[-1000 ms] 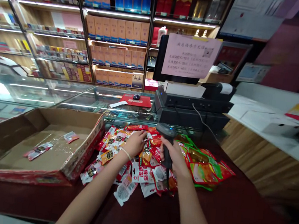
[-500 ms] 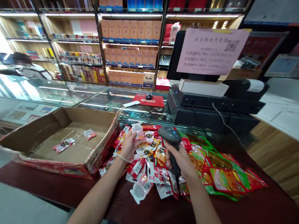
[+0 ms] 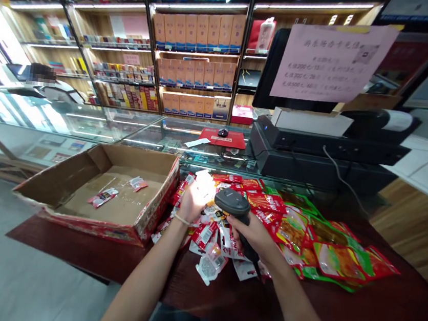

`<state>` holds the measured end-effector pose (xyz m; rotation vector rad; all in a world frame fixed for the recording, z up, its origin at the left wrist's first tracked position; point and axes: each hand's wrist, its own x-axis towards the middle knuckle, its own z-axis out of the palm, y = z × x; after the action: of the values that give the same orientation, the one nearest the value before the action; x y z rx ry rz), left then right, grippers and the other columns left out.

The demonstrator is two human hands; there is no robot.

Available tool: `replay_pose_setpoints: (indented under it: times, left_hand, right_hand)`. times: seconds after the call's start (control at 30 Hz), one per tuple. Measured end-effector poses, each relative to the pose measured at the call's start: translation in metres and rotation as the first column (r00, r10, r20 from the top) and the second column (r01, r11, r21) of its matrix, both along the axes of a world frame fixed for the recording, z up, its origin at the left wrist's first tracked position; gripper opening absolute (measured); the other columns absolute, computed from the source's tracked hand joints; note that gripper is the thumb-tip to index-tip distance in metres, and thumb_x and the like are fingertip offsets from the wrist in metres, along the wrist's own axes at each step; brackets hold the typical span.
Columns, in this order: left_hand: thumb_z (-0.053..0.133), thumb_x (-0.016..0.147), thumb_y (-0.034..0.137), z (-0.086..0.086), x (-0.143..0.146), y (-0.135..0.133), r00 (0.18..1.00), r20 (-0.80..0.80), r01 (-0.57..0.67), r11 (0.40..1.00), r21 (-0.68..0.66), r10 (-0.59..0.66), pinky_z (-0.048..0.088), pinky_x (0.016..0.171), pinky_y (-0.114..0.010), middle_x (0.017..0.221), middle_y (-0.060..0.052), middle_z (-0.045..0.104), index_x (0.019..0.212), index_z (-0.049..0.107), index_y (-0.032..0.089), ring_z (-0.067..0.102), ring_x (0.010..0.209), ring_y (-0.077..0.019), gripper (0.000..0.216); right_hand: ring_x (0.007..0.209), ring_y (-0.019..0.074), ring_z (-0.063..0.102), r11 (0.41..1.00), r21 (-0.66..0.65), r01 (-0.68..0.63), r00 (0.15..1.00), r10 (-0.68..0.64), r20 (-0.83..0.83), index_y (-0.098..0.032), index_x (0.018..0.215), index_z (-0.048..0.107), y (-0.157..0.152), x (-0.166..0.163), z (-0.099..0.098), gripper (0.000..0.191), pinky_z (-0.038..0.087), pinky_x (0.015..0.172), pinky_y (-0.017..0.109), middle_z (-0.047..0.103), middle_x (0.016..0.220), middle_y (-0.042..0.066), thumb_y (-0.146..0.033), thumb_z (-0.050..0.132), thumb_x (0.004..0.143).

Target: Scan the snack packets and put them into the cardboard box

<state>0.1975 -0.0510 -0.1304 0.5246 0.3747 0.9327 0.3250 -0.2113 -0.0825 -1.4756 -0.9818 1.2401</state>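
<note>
My right hand [image 3: 254,235] is wrapped round the handle of a black barcode scanner [image 3: 232,202], whose head points left. Bright white light from it falls on my left hand [image 3: 192,203] and on the small snack packet [image 3: 204,184] in its fingers; the glare washes out the packet's print. Under both hands lies a heap of red, white and orange snack packets [image 3: 205,234]. One clear-and-pink packet [image 3: 211,264] sits at the heap's near edge. Larger red and green food pouches [image 3: 337,259] are piled to the right of my right hand.
An open cardboard box [image 3: 120,170] holding two small packets stands at the left. Behind the heap are a glass counter [image 3: 143,134], a red mat [image 3: 235,140] with a mouse, and a cash register [image 3: 322,162] with a monitor. A person [image 3: 56,86] is at the far left.
The scanner has come closer to the packet in my left hand, and its white light now shines on it. The camera view has shifted, so the scene sits further right.
</note>
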Motion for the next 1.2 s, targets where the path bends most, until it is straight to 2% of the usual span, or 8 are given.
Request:
replay_pose_setpoints:
  times: [0.27, 0.4, 0.6, 0.77, 0.87, 1.0, 1.1, 1.2]
  left_hand:
    - [0.062, 0.076, 0.021, -0.003, 0.012, -0.012, 0.979, -0.150, -0.110, 0.975, 0.191, 0.140, 0.052, 0.081, -0.029, 0.109, -0.008, 0.068, 0.109, 0.060, 0.017, 0.066, 0.096, -0.0187, 0.033]
    - [0.066, 0.074, 0.023, 0.016, 0.010, -0.025, 0.923, -0.236, -0.206, 0.908, 0.365, 0.304, 0.052, 0.076, -0.027, 0.107, -0.007, 0.069, 0.112, 0.060, 0.019, 0.067, 0.090, -0.0181, 0.038]
    - [0.057, 0.086, 0.029, 0.085, -0.059, -0.044, 0.740, -0.305, -0.092, 0.540, 0.837, 0.599, 0.047, 0.093, -0.032, 0.115, -0.008, 0.067, 0.117, 0.061, 0.020, 0.062, 0.106, -0.0209, 0.032]
    - [0.049, 0.090, 0.023, 0.116, -0.152, -0.026, 0.297, -0.310, 0.234, 0.246, 0.941, 0.903, 0.047, 0.089, -0.030, 0.113, -0.004, 0.068, 0.123, 0.059, 0.026, 0.064, 0.103, -0.0202, 0.034]
    - [0.045, 0.091, 0.020, 0.109, -0.204, 0.001, 0.003, -0.274, 0.362, 0.254, 0.897, 0.962, 0.048, 0.089, -0.031, 0.115, -0.006, 0.068, 0.127, 0.056, 0.025, 0.064, 0.104, -0.0227, 0.038]
    - [0.048, 0.087, 0.018, 0.084, -0.249, 0.032, -0.250, -0.346, 0.426, 0.424, 0.799, 0.904, 0.047, 0.094, -0.036, 0.123, -0.012, 0.064, 0.132, 0.052, 0.018, 0.061, 0.111, -0.0261, 0.045]
    - [0.049, 0.086, 0.021, 0.070, -0.257, 0.041, -0.285, -0.435, 0.443, 0.519, 0.731, 0.854, 0.046, 0.097, -0.038, 0.120, -0.012, 0.066, 0.123, 0.060, 0.016, 0.061, 0.112, -0.0271, 0.039]
    - [0.046, 0.087, 0.023, 0.067, -0.254, 0.042, -0.232, -0.440, 0.453, 0.497, 0.741, 0.867, 0.046, 0.097, -0.037, 0.119, -0.010, 0.067, 0.118, 0.063, 0.016, 0.061, 0.111, -0.0263, 0.036]
  right_hand:
    - [0.032, 0.0103, 0.047, 0.997, 0.063, 0.036, 0.997, -0.031, -0.067, -0.021, 0.069, 0.049, 0.000, 0.007, -0.003, 0.039, 0.036, 0.030, 0.021, 0.051, 0.045, -0.006, -0.055, 0.068, 0.071]
    - [0.033, 0.0096, 0.047, 0.986, 0.162, 0.041, 0.993, -0.023, -0.113, -0.020, 0.061, 0.048, 0.001, 0.010, -0.001, 0.041, 0.037, 0.032, 0.021, 0.049, 0.043, -0.005, -0.055, 0.063, 0.076]
    - [0.033, 0.0098, 0.048, 0.970, 0.232, 0.078, 0.984, -0.038, -0.176, -0.020, 0.075, 0.052, 0.014, -0.004, 0.025, 0.035, 0.037, 0.031, 0.022, 0.053, 0.051, -0.007, -0.051, 0.069, 0.072]
    - [0.035, 0.0093, 0.049, 0.976, 0.219, -0.005, 0.989, 0.038, -0.146, -0.020, 0.069, 0.050, 0.035, -0.022, 0.047, 0.037, 0.037, 0.032, 0.021, 0.052, 0.051, -0.006, -0.051, 0.071, 0.070]
    - [0.035, 0.0086, 0.048, 0.975, 0.220, -0.036, 0.987, 0.068, -0.143, -0.020, 0.068, 0.050, 0.048, -0.029, 0.048, 0.037, 0.037, 0.033, 0.021, 0.054, 0.053, -0.005, -0.051, 0.071, 0.071]
    - [0.038, 0.0096, 0.050, 0.977, 0.189, -0.104, 0.985, 0.127, -0.114, -0.020, 0.073, 0.051, 0.059, -0.036, 0.039, 0.035, 0.040, 0.034, 0.022, 0.055, 0.055, -0.005, -0.050, 0.071, 0.071]
    - [0.040, 0.0101, 0.051, 0.978, 0.155, -0.141, 0.983, 0.157, -0.095, -0.020, 0.072, 0.052, 0.062, -0.038, 0.031, 0.035, 0.042, 0.037, 0.023, 0.056, 0.055, -0.004, -0.050, 0.070, 0.072]
    - [0.043, 0.0103, 0.052, 0.982, 0.128, -0.141, 0.984, 0.153, -0.089, -0.020, 0.073, 0.053, 0.065, -0.035, 0.025, 0.034, 0.044, 0.038, 0.022, 0.058, 0.057, -0.003, -0.050, 0.069, 0.073]
